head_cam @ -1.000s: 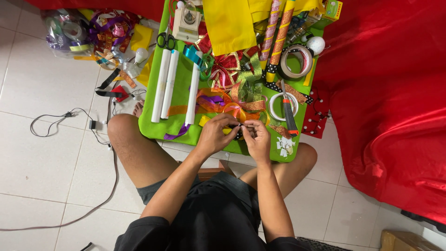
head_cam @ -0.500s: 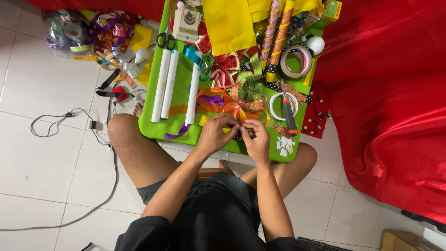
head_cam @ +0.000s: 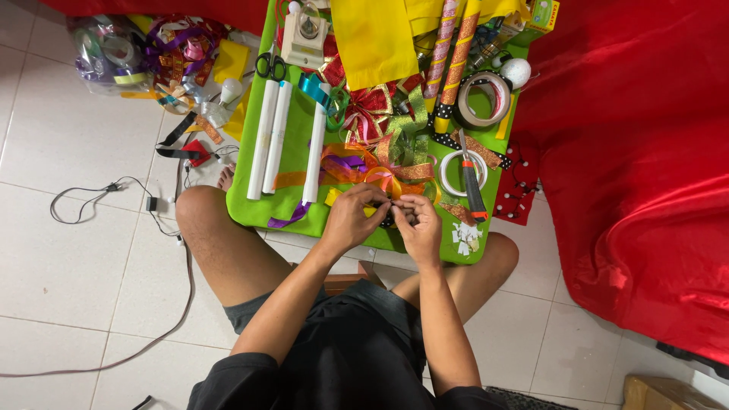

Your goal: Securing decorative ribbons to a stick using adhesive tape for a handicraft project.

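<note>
Both hands meet at the near edge of the green table (head_cam: 292, 201): the left hand (head_cam: 351, 219) and right hand (head_cam: 419, 228) pinch an orange ribbon bow (head_cam: 391, 181) with fingers curled tight. White rolls (head_cam: 271, 137) line the left edge, an orange-handled cutter (head_cam: 472, 182) lies near the right edge, leaving little bare room.

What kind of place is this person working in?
Probably a home floor used as a craft corner: white floor tiles, a low green table crowded with ribbons, tape rolls and scissors.
</note>
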